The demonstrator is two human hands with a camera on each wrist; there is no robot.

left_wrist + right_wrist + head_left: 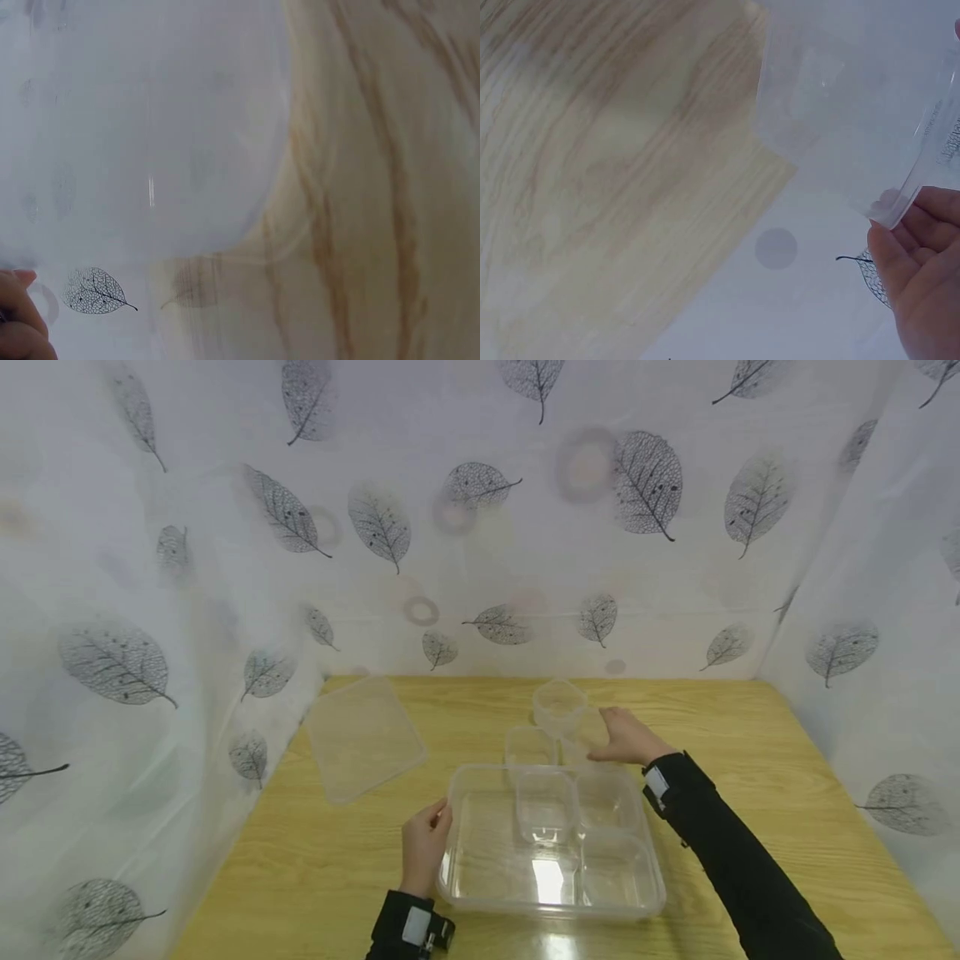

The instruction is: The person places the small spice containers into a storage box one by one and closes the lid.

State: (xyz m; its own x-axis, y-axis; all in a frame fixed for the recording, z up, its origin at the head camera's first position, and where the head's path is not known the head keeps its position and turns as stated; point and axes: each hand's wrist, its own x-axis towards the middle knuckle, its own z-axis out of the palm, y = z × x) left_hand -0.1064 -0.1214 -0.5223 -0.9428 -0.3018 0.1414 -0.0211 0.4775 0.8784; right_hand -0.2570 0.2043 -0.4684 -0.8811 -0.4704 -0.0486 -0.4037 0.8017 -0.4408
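Note:
A large clear plastic container (517, 906) sits at the front of the table. My left hand (426, 847) grips its left rim; only curled fingers show at the edge of the left wrist view. Beyond the far rim, my right hand (630, 739) holds a small clear plastic box (840, 135), pinching its edge between thumb and fingers in the right wrist view. Several small clear boxes (615, 868) are seen within the large container's right half. Another small box (531, 745) stands just behind it, and a rounded clear tub (558, 702) is farther back.
A flat translucent lid (367, 739) lies at the back left of the wooden table (322, 860). White curtains with a leaf print (480, 577) enclose the table at the back and on both sides.

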